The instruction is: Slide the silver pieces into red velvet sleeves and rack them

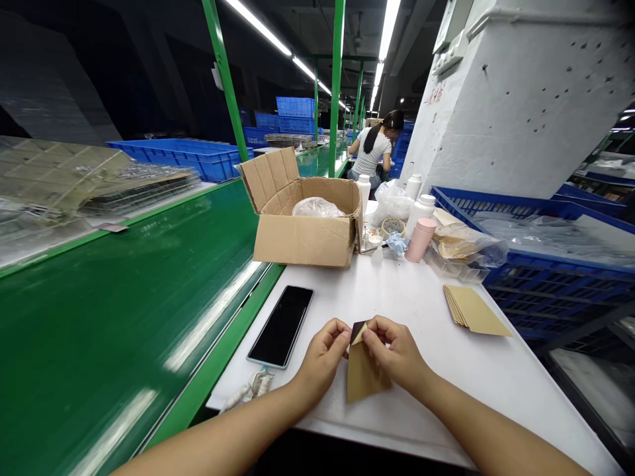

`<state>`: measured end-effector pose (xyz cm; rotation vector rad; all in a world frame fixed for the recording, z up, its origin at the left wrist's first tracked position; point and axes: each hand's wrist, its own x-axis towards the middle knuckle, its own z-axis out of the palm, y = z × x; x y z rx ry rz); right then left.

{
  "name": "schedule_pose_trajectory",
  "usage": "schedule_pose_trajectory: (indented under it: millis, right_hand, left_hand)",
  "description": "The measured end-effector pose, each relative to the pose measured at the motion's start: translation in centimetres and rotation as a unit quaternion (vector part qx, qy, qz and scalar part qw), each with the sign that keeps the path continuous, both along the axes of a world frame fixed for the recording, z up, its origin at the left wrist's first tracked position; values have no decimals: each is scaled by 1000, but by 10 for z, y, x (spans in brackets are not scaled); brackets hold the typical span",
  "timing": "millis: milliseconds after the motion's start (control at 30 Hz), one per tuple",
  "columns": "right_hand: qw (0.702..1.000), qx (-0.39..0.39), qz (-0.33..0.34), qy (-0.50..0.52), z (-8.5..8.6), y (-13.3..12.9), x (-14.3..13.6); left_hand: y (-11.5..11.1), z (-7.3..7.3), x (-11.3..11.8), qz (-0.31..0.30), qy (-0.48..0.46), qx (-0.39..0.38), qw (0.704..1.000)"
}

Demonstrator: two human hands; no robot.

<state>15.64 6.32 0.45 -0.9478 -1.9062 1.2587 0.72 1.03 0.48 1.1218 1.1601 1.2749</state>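
Observation:
Between my two hands is a tan backing sheet [366, 380] with a dark face showing where its top corner is folded back. My left hand [325, 354] pinches the sheet's upper left edge, thumb against fingers. On the other side, my right hand [394, 350] grips the turned-back corner between thumb and forefinger. The sheet's lower end hangs just over the white tabletop [417, 410]; whether it touches is unclear. A black-screened phone [282, 325] lies left of my left hand. Off to the right rests a small stack of tan sheets [479, 311].
An open cardboard box [305, 239] holding a clear plastic bag stands at the back. Near it are a pink bottle [421, 239], white bottles and a tape roll [393, 228]. The green conveyor belt [124, 291] runs along the left, a blue crate [526, 277] stands right. Someone sits farther back.

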Motion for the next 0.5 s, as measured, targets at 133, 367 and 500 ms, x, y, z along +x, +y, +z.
schedule_pose_trajectory:
  millis: [133, 367, 500]
  right_hand:
    - [1000, 1, -2, -2, 0, 0, 0]
    - [1000, -2, 0, -4, 1, -1, 0]
    - [1000, -1, -2, -6, 1, 0, 0]
  left_hand:
    - [0, -1, 0, 0, -3, -3, 1000]
    - [2, -7, -1, -1, 16, -10, 1000]
    - [2, -7, 0, 0, 1, -10, 1000]
